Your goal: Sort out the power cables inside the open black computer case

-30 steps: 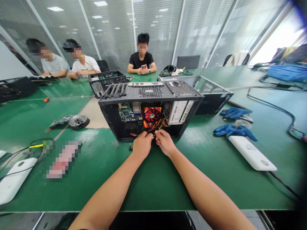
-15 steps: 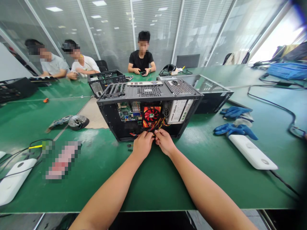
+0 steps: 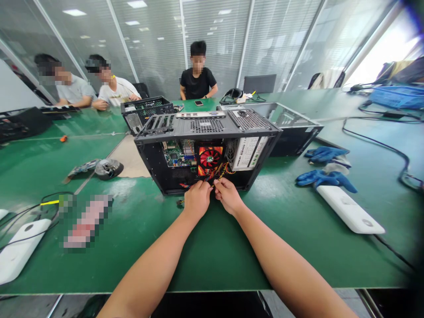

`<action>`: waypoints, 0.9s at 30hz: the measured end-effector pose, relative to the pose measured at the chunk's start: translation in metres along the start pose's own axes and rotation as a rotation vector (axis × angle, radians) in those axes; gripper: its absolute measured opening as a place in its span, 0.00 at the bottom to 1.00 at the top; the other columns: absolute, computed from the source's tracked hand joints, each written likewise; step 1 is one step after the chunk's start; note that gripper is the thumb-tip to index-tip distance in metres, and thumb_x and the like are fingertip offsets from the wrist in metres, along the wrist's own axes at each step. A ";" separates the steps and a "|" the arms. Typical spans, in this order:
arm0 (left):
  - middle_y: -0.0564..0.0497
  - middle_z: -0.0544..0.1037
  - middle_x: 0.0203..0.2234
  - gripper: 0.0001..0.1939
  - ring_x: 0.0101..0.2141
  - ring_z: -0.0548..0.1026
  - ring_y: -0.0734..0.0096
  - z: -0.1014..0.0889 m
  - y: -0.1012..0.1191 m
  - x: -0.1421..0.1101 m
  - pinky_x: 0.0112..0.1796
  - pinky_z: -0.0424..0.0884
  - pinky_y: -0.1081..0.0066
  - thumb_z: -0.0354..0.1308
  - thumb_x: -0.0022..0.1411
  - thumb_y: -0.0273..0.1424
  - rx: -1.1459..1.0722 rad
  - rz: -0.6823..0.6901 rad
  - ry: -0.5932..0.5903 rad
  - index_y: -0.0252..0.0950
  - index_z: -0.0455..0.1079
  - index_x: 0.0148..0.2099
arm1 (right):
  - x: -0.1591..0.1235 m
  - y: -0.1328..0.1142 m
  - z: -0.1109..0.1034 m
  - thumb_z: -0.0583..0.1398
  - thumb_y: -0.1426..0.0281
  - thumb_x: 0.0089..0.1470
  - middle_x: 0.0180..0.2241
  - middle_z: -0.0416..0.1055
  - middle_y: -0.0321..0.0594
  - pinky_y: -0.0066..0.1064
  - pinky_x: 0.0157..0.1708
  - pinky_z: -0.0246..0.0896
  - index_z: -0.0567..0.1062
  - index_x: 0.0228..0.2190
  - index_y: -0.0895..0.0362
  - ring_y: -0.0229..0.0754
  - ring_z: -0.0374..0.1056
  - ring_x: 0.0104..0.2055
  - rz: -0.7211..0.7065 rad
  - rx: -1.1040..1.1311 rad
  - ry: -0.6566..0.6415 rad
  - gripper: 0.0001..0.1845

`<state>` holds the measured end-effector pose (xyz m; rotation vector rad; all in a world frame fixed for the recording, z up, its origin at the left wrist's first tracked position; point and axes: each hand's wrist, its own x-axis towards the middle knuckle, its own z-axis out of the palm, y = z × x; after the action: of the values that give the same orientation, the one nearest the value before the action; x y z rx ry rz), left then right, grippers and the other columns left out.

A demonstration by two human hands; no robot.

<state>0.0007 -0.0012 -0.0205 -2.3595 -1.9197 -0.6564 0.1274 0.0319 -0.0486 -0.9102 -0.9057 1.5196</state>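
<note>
A black computer case point(image 3: 205, 128) lies across the table in front of me, its side open toward me. Inside are a red-bladed fan point(image 3: 210, 158), a green motherboard point(image 3: 175, 152) and a labelled power supply point(image 3: 249, 153). At the lower edge of the opening, my left hand point(image 3: 198, 196) is closed on a bundle of coloured cables point(image 3: 210, 177). My right hand point(image 3: 226, 194) pinches the same cables just beside it, fingertips almost touching the left. Past my left hand, a small dark connector point(image 3: 180, 203) pokes out over the table. My fingers hide the exact grip.
Behind the case stand another open case point(image 3: 294, 137) and a smaller black chassis point(image 3: 145, 110). Blue gloves point(image 3: 326, 178) and a white power bank-like box point(image 3: 349, 210) lie right. A grey cap-like bundle point(image 3: 108, 168) lies left. Across the table, people sit; a phone point(image 3: 198, 103) lies there.
My hands stay at the cables with hardly any movement. The person across has put the phone down on the table and drawn their hands back.
</note>
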 end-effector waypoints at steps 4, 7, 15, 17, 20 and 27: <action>0.51 0.74 0.35 0.09 0.35 0.73 0.68 -0.002 0.003 0.000 0.32 0.64 0.72 0.48 0.69 0.35 -0.003 -0.053 -0.016 0.41 0.69 0.40 | -0.001 -0.001 0.001 0.67 0.56 0.43 0.16 0.59 0.27 0.24 0.15 0.44 0.62 0.22 0.55 0.28 0.49 0.15 0.004 -0.007 -0.003 0.22; 0.51 0.74 0.36 0.10 0.34 0.73 0.68 -0.004 0.005 -0.001 0.31 0.63 0.72 0.46 0.70 0.36 -0.002 -0.075 -0.011 0.42 0.68 0.40 | 0.000 -0.002 0.002 0.67 0.55 0.43 0.16 0.59 0.26 0.24 0.15 0.44 0.62 0.22 0.55 0.28 0.49 0.14 0.003 -0.012 -0.011 0.22; 0.50 0.74 0.34 0.10 0.37 0.71 0.66 -0.003 0.003 0.001 0.36 0.62 0.69 0.46 0.69 0.33 0.021 -0.003 -0.002 0.40 0.68 0.39 | 0.001 0.000 0.001 0.67 0.55 0.43 0.15 0.59 0.26 0.23 0.15 0.44 0.62 0.22 0.55 0.27 0.49 0.14 0.001 0.000 -0.013 0.22; 0.50 0.74 0.34 0.10 0.37 0.71 0.65 -0.002 0.003 0.001 0.38 0.61 0.68 0.46 0.69 0.33 0.028 0.020 -0.005 0.40 0.68 0.39 | 0.001 0.000 0.000 0.68 0.55 0.43 0.15 0.59 0.26 0.23 0.15 0.44 0.62 0.22 0.55 0.27 0.49 0.14 -0.001 0.003 -0.012 0.23; 0.50 0.75 0.33 0.10 0.38 0.71 0.64 -0.003 0.004 0.002 0.41 0.59 0.64 0.47 0.69 0.33 0.045 0.039 0.006 0.39 0.68 0.38 | 0.000 0.000 0.000 0.68 0.55 0.43 0.15 0.59 0.26 0.23 0.14 0.44 0.62 0.22 0.55 0.27 0.49 0.14 0.002 0.011 -0.013 0.23; 0.50 0.77 0.33 0.11 0.38 0.70 0.64 -0.004 0.004 0.001 0.41 0.56 0.63 0.46 0.69 0.33 0.045 0.054 0.020 0.39 0.69 0.38 | 0.001 0.001 -0.001 0.67 0.56 0.44 0.16 0.60 0.27 0.23 0.15 0.45 0.62 0.21 0.55 0.28 0.49 0.15 -0.007 0.009 -0.021 0.23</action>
<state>0.0032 -0.0017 -0.0159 -2.3596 -1.8356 -0.6240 0.1278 0.0328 -0.0498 -0.8850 -0.9160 1.5289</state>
